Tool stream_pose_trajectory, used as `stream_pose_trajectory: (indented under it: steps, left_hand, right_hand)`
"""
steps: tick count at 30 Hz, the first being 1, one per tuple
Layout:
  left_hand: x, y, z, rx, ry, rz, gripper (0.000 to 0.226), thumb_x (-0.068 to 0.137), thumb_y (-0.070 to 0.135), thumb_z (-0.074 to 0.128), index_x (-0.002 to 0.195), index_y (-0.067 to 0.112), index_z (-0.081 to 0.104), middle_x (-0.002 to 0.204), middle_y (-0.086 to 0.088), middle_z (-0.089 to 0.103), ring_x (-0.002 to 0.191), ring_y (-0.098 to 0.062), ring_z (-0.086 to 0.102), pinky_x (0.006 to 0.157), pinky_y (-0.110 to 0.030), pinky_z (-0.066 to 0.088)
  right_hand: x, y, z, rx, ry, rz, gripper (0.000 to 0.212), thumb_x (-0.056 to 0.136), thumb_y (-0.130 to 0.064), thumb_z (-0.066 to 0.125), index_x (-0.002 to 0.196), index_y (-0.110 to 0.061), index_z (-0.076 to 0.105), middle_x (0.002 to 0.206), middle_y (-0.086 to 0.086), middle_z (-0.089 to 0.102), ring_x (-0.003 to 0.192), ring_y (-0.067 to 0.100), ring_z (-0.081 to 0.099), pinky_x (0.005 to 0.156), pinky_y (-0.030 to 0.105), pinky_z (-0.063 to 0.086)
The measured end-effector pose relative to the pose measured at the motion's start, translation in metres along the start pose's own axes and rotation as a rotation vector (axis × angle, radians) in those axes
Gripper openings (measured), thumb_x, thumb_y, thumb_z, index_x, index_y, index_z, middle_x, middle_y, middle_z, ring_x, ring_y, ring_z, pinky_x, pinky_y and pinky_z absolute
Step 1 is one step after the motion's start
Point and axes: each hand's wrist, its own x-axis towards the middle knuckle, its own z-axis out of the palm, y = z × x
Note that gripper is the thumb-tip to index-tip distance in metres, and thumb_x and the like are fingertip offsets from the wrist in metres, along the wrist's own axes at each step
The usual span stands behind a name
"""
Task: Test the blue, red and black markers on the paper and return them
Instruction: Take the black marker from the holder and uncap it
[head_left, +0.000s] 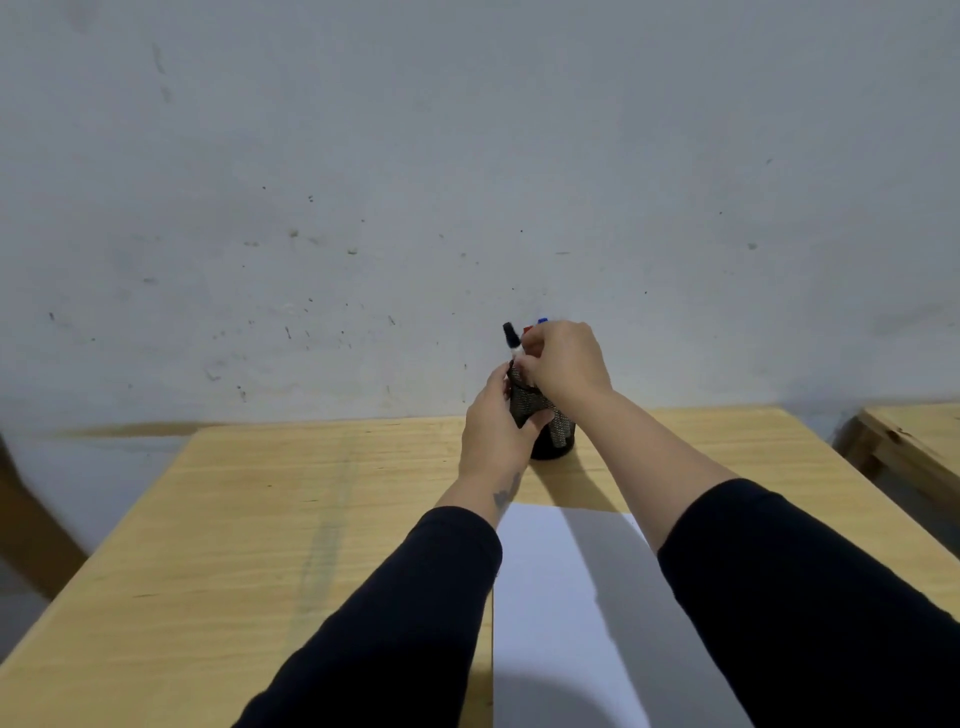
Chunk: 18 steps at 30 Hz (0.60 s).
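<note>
A black mesh pen holder (551, 422) stands near the far edge of the wooden table (260, 519). My left hand (496, 431) wraps around the holder's left side. My right hand (563, 361) is over its top, fingers pinched around the markers there. The black marker (511, 336) sticks up from the holder, cap on, at my right fingertips. Just behind the hand show the red marker's cap (528, 329) and the blue marker's cap (542, 320). Which marker the fingers grip I cannot tell. A white sheet of paper (576, 613) lies on the table, between my forearms.
A grey speckled wall (415, 182) rises right behind the table. Part of another wooden table (914, 441) shows at the right edge. A brown piece of furniture (26, 519) shows at the far left.
</note>
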Motion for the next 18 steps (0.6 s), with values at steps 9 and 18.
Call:
stream_pose_trajectory:
  steps: [9, 18]
  left_hand:
    - [-0.002, 0.023, -0.009, 0.061, -0.027, -0.030, 0.069, 0.082, 0.013, 0.071, 0.140, 0.013, 0.034, 0.138, 0.000, 0.048, 0.125, -0.010, 0.044, 0.092, -0.020, 0.032]
    - [-0.021, 0.071, -0.058, -0.073, 0.110, 0.298, 0.032, 0.089, 0.015, 0.061, 0.120, 0.025, 0.061, 0.105, 0.005, 0.065, 0.097, 0.000, 0.061, 0.080, -0.006, 0.046]
  right_hand:
    - [-0.002, -0.041, -0.069, 0.295, 0.199, -0.090, 0.020, 0.088, -0.024, 0.062, 0.101, -0.012, 0.070, 0.083, -0.002, 0.065, 0.075, 0.012, 0.062, 0.072, 0.024, 0.051]
    - [-0.065, -0.009, -0.072, 0.047, -0.057, -0.190, 0.023, 0.093, -0.022, 0.056, 0.109, -0.013, 0.069, 0.101, 0.005, 0.059, 0.085, 0.015, 0.054, 0.079, 0.026, 0.044]
